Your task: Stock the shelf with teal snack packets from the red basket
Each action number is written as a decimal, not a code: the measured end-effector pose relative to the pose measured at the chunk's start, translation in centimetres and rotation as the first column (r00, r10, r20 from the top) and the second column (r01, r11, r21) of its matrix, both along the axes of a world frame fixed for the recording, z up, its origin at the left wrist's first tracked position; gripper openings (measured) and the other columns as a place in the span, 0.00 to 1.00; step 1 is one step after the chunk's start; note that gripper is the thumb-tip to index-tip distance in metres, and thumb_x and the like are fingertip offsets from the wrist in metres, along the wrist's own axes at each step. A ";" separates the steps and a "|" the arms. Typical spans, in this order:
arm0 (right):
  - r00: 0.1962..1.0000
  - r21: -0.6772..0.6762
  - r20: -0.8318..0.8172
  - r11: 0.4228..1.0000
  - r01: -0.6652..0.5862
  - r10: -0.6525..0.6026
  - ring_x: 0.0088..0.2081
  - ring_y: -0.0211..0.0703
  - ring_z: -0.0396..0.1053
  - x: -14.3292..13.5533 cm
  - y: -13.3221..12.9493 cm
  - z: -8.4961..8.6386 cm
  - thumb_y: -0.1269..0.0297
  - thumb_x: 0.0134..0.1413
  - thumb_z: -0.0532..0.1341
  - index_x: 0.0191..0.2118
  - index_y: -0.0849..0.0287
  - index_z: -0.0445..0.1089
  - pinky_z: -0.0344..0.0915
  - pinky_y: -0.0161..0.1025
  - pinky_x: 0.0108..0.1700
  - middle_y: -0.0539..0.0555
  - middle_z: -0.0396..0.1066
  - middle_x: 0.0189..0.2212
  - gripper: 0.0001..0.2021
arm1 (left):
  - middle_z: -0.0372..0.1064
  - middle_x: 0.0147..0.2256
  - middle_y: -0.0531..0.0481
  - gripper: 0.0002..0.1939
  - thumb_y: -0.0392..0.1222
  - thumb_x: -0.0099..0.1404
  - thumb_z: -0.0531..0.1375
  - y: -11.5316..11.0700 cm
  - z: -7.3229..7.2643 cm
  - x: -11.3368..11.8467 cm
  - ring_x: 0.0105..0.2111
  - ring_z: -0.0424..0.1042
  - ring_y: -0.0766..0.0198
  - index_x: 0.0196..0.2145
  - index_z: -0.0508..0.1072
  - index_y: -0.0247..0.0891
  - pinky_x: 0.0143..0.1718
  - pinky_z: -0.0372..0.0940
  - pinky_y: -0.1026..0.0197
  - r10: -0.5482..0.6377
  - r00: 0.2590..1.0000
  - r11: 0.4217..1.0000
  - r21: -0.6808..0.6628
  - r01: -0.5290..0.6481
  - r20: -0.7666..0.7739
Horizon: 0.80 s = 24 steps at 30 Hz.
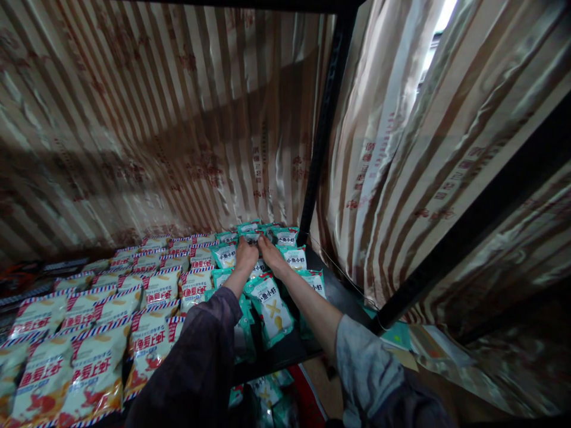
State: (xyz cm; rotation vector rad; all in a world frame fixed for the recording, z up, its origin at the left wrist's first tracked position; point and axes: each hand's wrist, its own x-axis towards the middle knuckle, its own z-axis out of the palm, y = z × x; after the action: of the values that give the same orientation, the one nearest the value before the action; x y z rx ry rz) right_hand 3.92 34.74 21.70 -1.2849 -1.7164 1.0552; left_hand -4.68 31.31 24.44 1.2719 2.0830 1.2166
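Head view: shows, just below the middle of the frame, the left hand and the right hand grasping a small green packet between them, one at each side edge. Cannot tell how firmly, with fingertips partly hidden and dim. Judged held from both sides to keep level and steady among close neighbours.

Located in the back part of a black shelf, beside an upright post and before a striped curtain. Surrounded by other green packets, laid face up and leaning back, presumably to leave the printed fronts readable. Noted nearer the shelf's front edge, between the forearms: a larger-looking front green packet, lying on its back.

Filled across the lower left with red-and-blue-edged packets, set in overlapping rows, likely to save room and keep the kinds apart.

Appear sealed and plump as containers; cannot confirm contents, only note pale sticks printed on the green fronts and red shapes on the others. Also shows lower packets, green-edged, at bottom centre, beneath the shelf.
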 end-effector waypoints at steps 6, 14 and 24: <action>0.997 0.013 0.069 1.000 -0.018 0.017 0.62 0.49 0.49 0.0 -0.7 0.9 0.45 0.57 0.42 0.62 0.60 0.51 0.45 0.47 0.61 0.58 0.52 0.61 0.32 | 0.62 0.54 0.34 0.24 0.34 0.58 0.51 -0.4 0.2 0.4 0.55 0.61 0.55 0.53 0.61 0.29 0.53 0.56 0.60 -0.011 0.999 1.000 -0.022 0.010 -0.032; 0.994 0.027 0.105 1.000 0.003 -0.006 0.62 0.49 0.47 -0.5 1.1 1.1 0.44 0.58 0.40 0.64 0.64 0.43 0.44 0.45 0.62 0.61 0.48 0.62 0.35 | 0.64 0.52 0.34 0.23 0.30 0.57 0.50 -0.6 0.5 0.1 0.54 0.62 0.56 0.52 0.63 0.27 0.52 0.56 0.62 -0.018 0.997 0.999 -0.036 0.016 -0.075; 0.998 0.045 0.060 0.999 0.007 -0.010 0.62 0.48 0.48 0.0 0.5 1.3 0.44 0.57 0.41 0.64 0.59 0.44 0.42 0.46 0.63 0.55 0.49 0.62 0.34 | 0.66 0.50 0.35 0.23 0.29 0.57 0.49 -0.9 0.4 -0.4 0.51 0.65 0.56 0.51 0.64 0.28 0.49 0.58 0.62 -0.031 0.996 0.999 -0.042 0.028 -0.086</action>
State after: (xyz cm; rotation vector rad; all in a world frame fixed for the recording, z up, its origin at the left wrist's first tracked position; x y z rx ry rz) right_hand 3.93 35.28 23.02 -1.3071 -1.7682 0.9768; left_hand -5.06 30.42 24.87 1.3546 2.1306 1.1187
